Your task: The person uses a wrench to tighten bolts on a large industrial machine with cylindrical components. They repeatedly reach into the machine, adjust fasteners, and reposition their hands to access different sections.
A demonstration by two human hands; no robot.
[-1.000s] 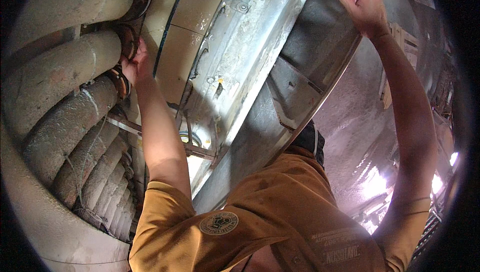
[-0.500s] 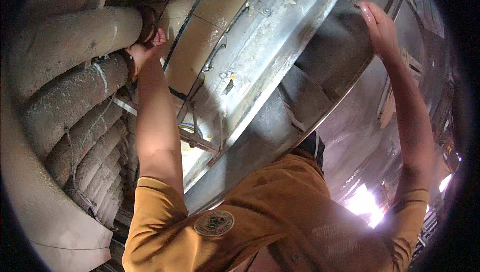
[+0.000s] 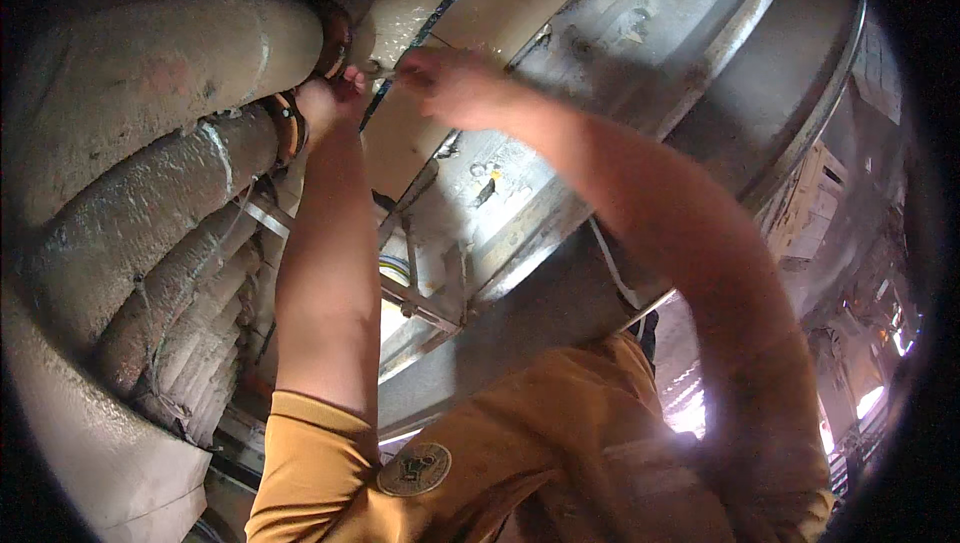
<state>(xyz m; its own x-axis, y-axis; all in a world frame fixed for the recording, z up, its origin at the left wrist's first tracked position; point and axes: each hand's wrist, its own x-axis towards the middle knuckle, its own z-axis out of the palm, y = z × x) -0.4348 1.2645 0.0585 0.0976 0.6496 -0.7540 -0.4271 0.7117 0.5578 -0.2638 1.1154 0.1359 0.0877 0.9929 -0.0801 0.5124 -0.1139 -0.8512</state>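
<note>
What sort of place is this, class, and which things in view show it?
Probably inside or beside large industrial machinery, though the exact site is unclear: thick, grimy pipes run in a row, some wearing brown collars, beside a long, worn metal panel.

Pipes [image 3: 150,188] line the left side. The left hand [image 3: 330,103] lies beside their end collars [image 3: 335,38]; the right hand [image 3: 455,88] is right of it, before the panel [image 3: 400,151]. Right of this panel runs a metal beam [image 3: 680,3]. A bracket [image 3: 425,309] lies below both hands.
</note>
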